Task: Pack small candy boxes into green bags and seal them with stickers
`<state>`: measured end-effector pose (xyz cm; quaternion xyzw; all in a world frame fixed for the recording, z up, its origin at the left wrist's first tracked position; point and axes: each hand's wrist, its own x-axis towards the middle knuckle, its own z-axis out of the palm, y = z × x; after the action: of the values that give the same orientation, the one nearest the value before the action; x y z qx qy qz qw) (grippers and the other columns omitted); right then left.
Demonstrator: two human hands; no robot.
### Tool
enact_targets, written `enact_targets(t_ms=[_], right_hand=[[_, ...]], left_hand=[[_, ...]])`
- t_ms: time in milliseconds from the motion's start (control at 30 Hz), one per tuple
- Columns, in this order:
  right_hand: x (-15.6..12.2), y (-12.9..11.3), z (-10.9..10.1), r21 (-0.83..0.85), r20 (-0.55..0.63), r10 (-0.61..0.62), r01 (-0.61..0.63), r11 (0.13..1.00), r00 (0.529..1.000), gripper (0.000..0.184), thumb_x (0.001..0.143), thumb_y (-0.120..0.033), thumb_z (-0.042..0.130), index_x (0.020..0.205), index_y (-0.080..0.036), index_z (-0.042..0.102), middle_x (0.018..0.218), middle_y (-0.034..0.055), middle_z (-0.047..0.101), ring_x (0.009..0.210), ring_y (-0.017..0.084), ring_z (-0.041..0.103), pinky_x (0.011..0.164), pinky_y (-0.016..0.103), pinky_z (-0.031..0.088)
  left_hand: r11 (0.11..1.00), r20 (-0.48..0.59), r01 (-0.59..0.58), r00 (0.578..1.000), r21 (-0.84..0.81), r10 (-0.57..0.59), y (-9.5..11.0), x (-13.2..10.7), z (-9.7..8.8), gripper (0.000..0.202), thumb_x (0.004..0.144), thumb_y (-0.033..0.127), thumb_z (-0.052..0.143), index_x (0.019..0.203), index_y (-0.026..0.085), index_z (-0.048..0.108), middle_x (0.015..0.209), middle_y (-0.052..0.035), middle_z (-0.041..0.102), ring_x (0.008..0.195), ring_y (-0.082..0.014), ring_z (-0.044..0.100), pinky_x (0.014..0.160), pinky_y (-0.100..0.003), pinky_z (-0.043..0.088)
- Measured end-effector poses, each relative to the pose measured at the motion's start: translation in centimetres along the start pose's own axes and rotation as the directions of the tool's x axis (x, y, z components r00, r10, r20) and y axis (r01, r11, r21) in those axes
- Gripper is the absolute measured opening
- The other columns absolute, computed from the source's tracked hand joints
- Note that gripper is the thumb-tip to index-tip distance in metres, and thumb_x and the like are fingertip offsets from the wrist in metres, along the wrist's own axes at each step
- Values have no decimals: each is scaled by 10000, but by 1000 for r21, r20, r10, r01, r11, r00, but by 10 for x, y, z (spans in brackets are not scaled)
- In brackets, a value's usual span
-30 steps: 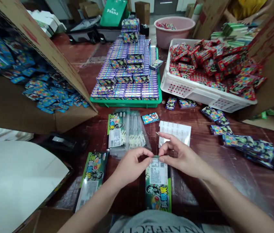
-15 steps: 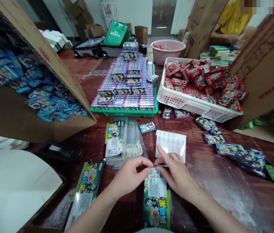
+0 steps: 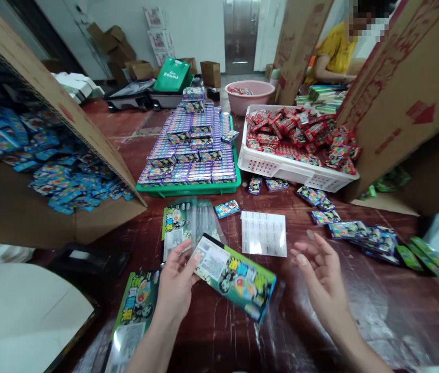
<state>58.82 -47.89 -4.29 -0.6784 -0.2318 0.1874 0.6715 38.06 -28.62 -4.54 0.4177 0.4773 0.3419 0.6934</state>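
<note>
My left hand [image 3: 176,282] grips one end of a flat green and black candy packet [image 3: 238,280] with a white label on it. The packet is lifted and tilted, its far end pointing right and down. My right hand [image 3: 324,280] is apart from it, fingers loosely curled and spread. A small, clear round piece [image 3: 310,234], like a sticker, clings to a fingertip of that hand. Between the hands and farther back lies a white sheet of round stickers [image 3: 264,233]. Clear sleeves [image 3: 206,223] lie behind my left hand, beside another green packet [image 3: 173,220].
A green tray [image 3: 188,191] holds stacked purple boxes. Right of it stands a white basket [image 3: 297,173] of red packs. Loose purple packs [image 3: 347,229] lie to the right. Tall cardboard boxes flank the table. A person in yellow [image 3: 334,54] sits at the back right.
My hands have parted. The left has lifted and turned the packet, its free end swinging right; the right has let go and moved right. The whole view has shifted slightly.
</note>
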Motion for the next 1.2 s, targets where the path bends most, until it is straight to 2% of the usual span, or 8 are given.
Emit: enact_targets(t_ms=[200,300,400,500,667,767,933,1200], right_hand=[[-13,5,26,49,17,59,-59,997,998,783,884,-431,699,1514,-356,240,1294,123,491,1112,268,624,866,421,600],[4,2,19,39,32,38,-39,998,999,824,874,-395,720,1531,-348,224,1221,102,542,1113,262,617,866,403,594],[21,-5,4,51,371,86,-112,992,925,1002,828,-326,782,1570,-388,111,1319,100,528,1064,238,650,869,412,596],[21,-4,4,45,569,128,-187,981,812,1037,826,-304,784,1563,-450,68,1537,127,338,938,187,691,775,384,621],[-5,21,19,30,358,43,-58,998,933,756,885,-340,723,1482,-412,265,1391,81,427,891,170,690,711,331,618],[-12,31,17,-29,389,27,-17,999,921,710,923,-334,679,1504,-392,276,1256,54,528,943,181,670,792,341,595],[-15,27,6,-31,489,114,-114,993,865,735,945,-339,645,1566,-344,250,1021,9,611,903,172,644,834,340,560],[-40,38,17,-23,406,89,-88,996,909,706,981,-337,577,1583,-358,210,1160,63,677,1072,226,657,984,454,538]], left_hand=[[992,30,23,999,-126,-19,-29,-48,20,720,824,389,756,1439,457,388,1234,-9,625,1000,-213,690,722,-308,610],[1000,134,4,991,28,-7,-44,-60,15,520,827,420,759,1298,352,549,1193,-48,654,1035,-261,686,739,-323,611],[980,297,-101,954,174,45,-47,-57,16,310,816,420,775,1021,227,646,1201,-88,636,1051,-277,677,779,-330,609],[979,431,-115,902,171,30,-45,-50,31,432,844,377,755,1215,264,565,1224,-83,625,928,-211,675,666,-285,605],[972,459,-127,888,199,22,-42,-39,47,489,908,358,677,1338,291,454,1173,-56,620,788,-141,613,478,-178,497],[969,486,-121,874,215,1,-40,-33,42,446,909,344,675,1285,280,444,1119,-38,635,764,-128,607,498,-172,463],[926,572,-209,820,315,-10,-35,-30,31,221,915,304,664,1102,220,581,1011,-19,623,939,-158,600,811,-263,500],[913,535,-251,844,321,44,-27,-34,25,150,939,342,625,906,195,637,1153,-69,675,1126,-223,607,978,-352,465]])
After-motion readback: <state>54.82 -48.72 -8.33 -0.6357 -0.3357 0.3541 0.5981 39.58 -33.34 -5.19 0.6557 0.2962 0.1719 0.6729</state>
